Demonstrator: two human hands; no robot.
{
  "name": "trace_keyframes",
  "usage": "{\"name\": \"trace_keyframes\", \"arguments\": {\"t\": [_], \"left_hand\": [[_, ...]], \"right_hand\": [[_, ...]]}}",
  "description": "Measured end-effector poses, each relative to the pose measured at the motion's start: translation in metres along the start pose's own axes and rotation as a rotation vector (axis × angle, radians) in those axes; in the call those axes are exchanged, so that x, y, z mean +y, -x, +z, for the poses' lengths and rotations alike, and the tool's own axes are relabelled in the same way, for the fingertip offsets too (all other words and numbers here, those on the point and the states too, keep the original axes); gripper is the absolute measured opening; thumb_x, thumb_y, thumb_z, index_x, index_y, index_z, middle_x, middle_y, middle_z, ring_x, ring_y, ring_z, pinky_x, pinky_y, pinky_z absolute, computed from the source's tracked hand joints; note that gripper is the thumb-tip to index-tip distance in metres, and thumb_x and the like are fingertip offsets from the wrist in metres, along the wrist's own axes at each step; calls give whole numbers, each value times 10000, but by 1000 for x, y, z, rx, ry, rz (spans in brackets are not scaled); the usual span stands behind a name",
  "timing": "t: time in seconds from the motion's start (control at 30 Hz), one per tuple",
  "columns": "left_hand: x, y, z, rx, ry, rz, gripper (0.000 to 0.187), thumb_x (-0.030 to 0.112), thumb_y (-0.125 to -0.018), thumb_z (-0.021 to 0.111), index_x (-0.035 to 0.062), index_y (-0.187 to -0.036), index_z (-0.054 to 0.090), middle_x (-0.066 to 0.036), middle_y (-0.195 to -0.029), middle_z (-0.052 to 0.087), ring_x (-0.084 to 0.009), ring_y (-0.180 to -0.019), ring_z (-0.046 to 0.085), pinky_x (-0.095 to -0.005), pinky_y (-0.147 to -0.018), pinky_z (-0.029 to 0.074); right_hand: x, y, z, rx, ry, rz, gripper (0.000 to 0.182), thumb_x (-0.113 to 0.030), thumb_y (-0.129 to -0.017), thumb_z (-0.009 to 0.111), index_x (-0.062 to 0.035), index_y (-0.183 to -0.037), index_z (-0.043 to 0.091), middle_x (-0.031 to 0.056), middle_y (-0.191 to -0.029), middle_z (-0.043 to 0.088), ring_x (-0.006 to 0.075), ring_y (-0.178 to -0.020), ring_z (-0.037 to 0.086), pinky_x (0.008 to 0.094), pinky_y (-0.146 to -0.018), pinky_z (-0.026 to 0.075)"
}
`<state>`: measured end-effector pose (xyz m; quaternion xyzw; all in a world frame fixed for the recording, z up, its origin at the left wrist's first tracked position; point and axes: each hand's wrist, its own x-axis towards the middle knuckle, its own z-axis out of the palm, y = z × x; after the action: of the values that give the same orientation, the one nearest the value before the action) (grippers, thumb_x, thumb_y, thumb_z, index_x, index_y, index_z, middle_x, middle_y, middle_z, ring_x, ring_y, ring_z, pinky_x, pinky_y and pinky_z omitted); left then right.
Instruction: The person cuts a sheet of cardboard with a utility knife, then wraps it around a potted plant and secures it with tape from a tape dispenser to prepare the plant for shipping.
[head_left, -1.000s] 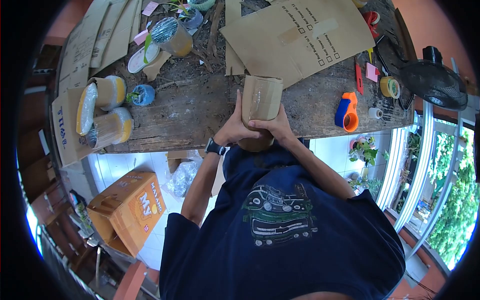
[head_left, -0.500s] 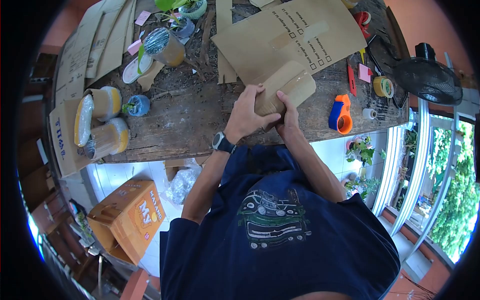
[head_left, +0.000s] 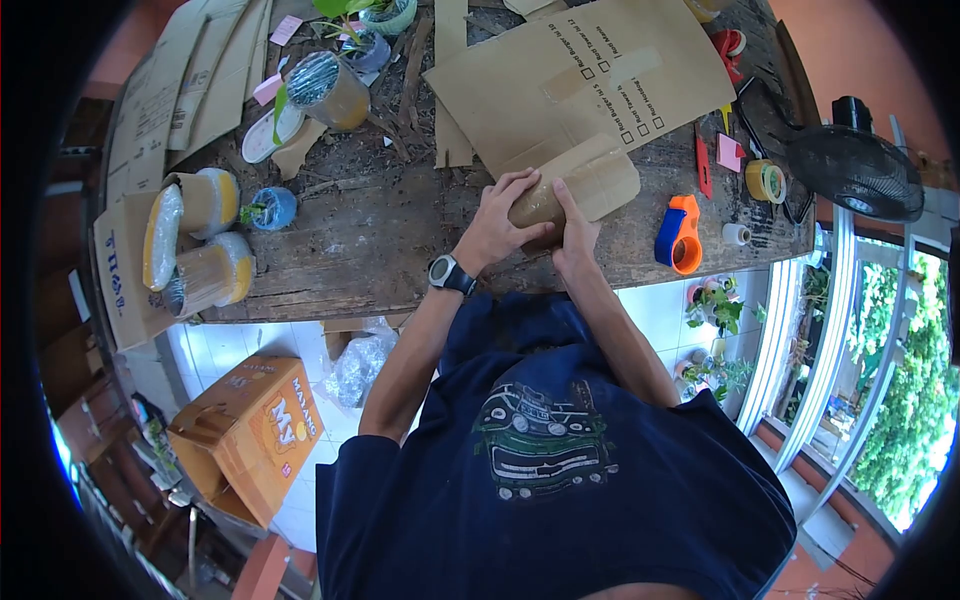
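Near the table's front edge, a piece of brown cardboard (head_left: 590,180) curls into a roll between both hands. My left hand (head_left: 500,222), with a watch on its wrist, wraps around the left end of the roll. My right hand (head_left: 574,225) grips its near side, the thumb laid along the top. The far end of the cardboard still sticks out to the right as a flap. What lies inside the roll is hidden. Just beyond it rests a large flat cardboard sheet (head_left: 560,85) with printed checkboxes.
An orange and blue tape dispenser (head_left: 680,235), a red cutter (head_left: 703,160), a tape roll (head_left: 766,180) and a black fan (head_left: 855,165) are on the right. Wrapped cardboard cylinders (head_left: 215,270), a small blue pot (head_left: 272,209) and stacked cardboard (head_left: 160,90) stand left. An orange box (head_left: 250,430) is on the floor.
The cardboard roll has turned slightly between my hands, and its flap now sits a little lower and farther right. Both hands keep hold of it.
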<state>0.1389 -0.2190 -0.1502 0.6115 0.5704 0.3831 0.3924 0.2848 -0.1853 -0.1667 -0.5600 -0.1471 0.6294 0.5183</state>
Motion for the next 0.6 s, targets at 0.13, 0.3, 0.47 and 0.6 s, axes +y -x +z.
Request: {"name": "trace_keyframes", "arguments": {"t": [0.13,0.3,0.47,0.6], "left_hand": [[-9,-10,3,-24,-24,-15,797,390,-782,805,74,-1441,489,-151,-1419,469,-375,-1259,464,-437,-1090,386],[-12,-1,17,81,-27,54,737,439,-805,771,126,-1424,522,-195,-1362,457,-407,-1199,470,-466,-1053,400],[4,12,31,136,-147,51,678,403,-834,742,124,-1416,533,-204,-1339,459,-396,-1231,454,-484,-1055,384],[13,18,36,135,-180,20,620,378,-872,699,115,-1410,541,-201,-1343,466,-386,-1245,440,-496,-1038,368]], "right_hand": [[1,-15,-3,-44,29,62,896,-201,-750,886,35,-1414,331,149,-1303,506,258,-1243,521,413,-1031,472],[-12,-16,-24,-160,153,126,926,-263,-759,884,56,-1431,333,167,-1326,483,270,-1240,506,394,-1035,425],[-45,-20,-98,455,774,-361,963,-271,-677,918,78,-1386,368,222,-1377,394,304,-1259,446,390,-1044,386],[-90,-37,-158,578,1329,-228,792,-360,-706,872,55,-1270,500,238,-1294,501,359,-1199,507,417,-1050,366]]}}
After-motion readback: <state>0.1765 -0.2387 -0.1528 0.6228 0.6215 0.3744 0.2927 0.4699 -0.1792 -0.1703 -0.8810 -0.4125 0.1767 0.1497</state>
